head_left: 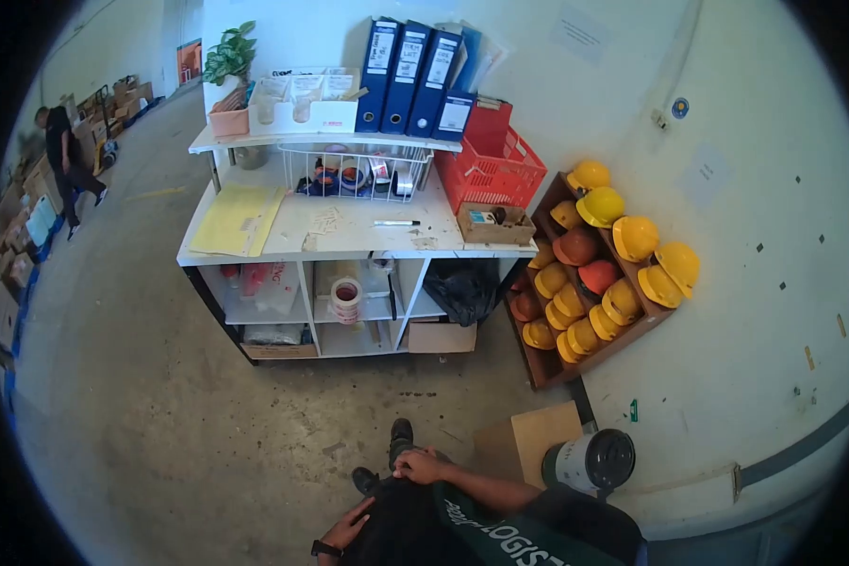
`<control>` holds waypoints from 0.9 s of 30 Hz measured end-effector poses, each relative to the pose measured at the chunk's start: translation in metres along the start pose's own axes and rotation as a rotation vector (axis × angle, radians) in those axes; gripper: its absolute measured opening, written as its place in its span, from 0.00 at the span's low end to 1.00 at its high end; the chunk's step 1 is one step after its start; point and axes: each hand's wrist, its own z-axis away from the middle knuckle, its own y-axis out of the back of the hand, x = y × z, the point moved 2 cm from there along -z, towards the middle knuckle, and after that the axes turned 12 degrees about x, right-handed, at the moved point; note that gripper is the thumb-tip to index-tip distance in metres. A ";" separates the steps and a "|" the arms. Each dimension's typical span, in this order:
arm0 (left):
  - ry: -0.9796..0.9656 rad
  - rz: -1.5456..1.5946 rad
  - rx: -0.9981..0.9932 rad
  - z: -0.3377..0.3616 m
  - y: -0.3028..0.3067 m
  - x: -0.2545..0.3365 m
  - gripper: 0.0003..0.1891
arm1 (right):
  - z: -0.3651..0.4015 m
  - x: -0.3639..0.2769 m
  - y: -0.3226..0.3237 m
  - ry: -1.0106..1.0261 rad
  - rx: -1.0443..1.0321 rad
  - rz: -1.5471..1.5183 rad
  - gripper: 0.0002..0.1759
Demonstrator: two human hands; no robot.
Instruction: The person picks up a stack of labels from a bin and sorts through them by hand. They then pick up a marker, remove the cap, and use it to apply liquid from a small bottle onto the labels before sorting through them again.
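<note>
My left hand (349, 526), with a dark band at its wrist, rests on the dark clothing (396, 524) over my lap, fingers stretched out and nothing in them. Higher up and to the right, my right hand (419, 466) lies against the same dark clothing with its fingers curled together; whether anything is inside them is hidden. Both hands are below the white desk (349, 247) and apart from it. On the desk are a marker (396, 224), yellow paper (234, 219) and a wooden box (495, 224).
A rack of helmets (575, 274) stands right of the desk, near a red basket (492, 174). Blue binders (407, 75) stand on the upper shelf. A cardboard box (528, 441) and a bin (590, 462) are at my right. Another person (66, 160) walks at the far left.
</note>
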 end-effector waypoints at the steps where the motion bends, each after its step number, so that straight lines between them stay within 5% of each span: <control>1: 0.008 -0.008 -0.006 -0.001 0.001 0.003 0.25 | -0.001 0.000 0.002 -0.029 -0.026 -0.019 0.17; 27: 0.168 0.054 0.023 -0.008 0.007 0.019 0.25 | -0.004 0.020 -0.013 -0.030 0.049 -0.122 0.18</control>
